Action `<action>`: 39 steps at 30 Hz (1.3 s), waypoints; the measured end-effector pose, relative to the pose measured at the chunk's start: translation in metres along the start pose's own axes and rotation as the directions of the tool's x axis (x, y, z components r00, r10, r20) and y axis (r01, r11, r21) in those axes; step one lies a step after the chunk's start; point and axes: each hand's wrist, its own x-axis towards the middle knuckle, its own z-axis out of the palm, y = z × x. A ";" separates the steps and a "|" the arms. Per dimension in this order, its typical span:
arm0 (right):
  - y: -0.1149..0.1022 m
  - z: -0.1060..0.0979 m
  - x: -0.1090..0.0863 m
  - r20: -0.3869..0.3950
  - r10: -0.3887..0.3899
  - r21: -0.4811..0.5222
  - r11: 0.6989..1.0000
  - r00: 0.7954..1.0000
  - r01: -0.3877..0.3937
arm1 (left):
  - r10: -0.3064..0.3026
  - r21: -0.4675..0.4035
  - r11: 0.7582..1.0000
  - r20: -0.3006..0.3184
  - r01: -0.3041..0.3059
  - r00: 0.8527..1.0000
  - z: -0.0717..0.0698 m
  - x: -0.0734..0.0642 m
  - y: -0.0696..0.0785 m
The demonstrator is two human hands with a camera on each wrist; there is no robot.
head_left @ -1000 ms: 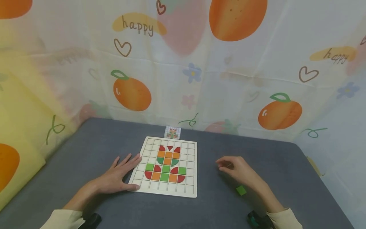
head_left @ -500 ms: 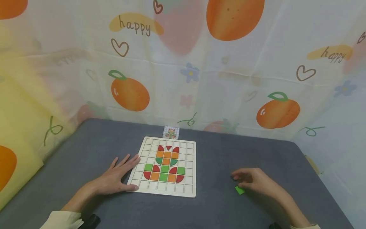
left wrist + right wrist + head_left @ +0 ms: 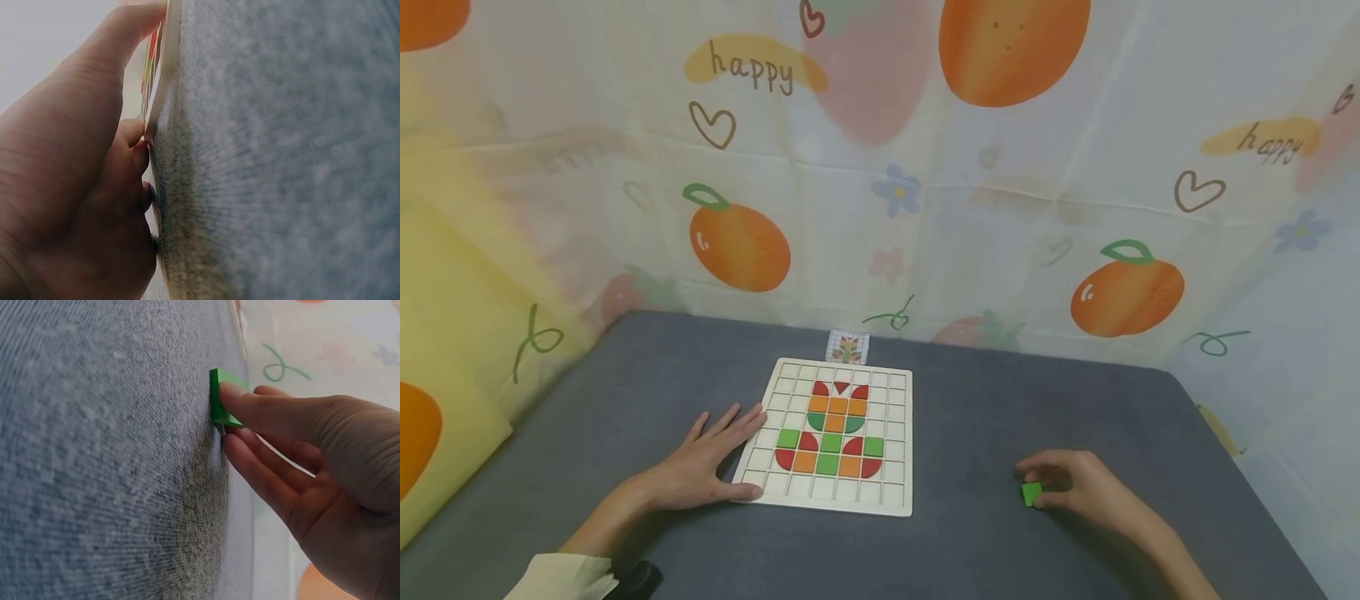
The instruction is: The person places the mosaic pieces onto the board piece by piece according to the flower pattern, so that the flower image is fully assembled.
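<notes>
In the head view, a white gridded board (image 3: 897, 467) bears a flower pattern of red, orange and green tiles. My left hand (image 3: 688, 471) lies spread along its left side, with the fingertips at the edge and the thumb at the near corner. The left wrist view shows that thumb (image 3: 115, 37) on the board's rim. To the right of the board, my right hand (image 3: 1086, 487) pinches a green square tile (image 3: 1032, 494) between thumb and fingers, low over the table. Up close, the right wrist view has the thumb on the face of this green tile (image 3: 215, 394).
A small card (image 3: 847, 347) printed with a flower pattern lies just beyond the board's far edge. The dark grey table (image 3: 970, 417) ends at a hanging cloth (image 3: 985, 275) printed with fruit. A yellow cloth (image 3: 452, 333) borders the left side.
My right hand has moved right and toward me, down to the green tile, and now pinches it. The left hand stays at the board; the whole view has shifted slightly.
</notes>
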 end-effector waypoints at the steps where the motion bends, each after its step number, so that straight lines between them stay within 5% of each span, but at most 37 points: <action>1: 0.000 0.000 0.000 -0.011 -0.001 0.006 1.000 1.000 0.001 | 0.000 -0.002 1.000 0.002 0.000 1.000 0.000 0.000 0.000; 13: -0.016 0.008 0.013 -0.075 -0.034 -0.045 0.999 0.997 0.031 | 0.045 -0.009 0.999 -0.006 -0.045 0.999 0.004 0.001 -0.004; 26: -0.038 0.020 0.054 -0.035 -0.137 -0.142 0.981 0.990 0.131 | 0.028 -0.016 0.999 -0.013 -0.029 1.000 0.003 -0.001 -0.004; 39: -0.061 0.045 0.077 -0.055 -0.166 -0.079 0.984 0.985 0.162 | 0.021 -0.020 1.000 -0.010 -0.021 1.000 0.001 -0.002 -0.001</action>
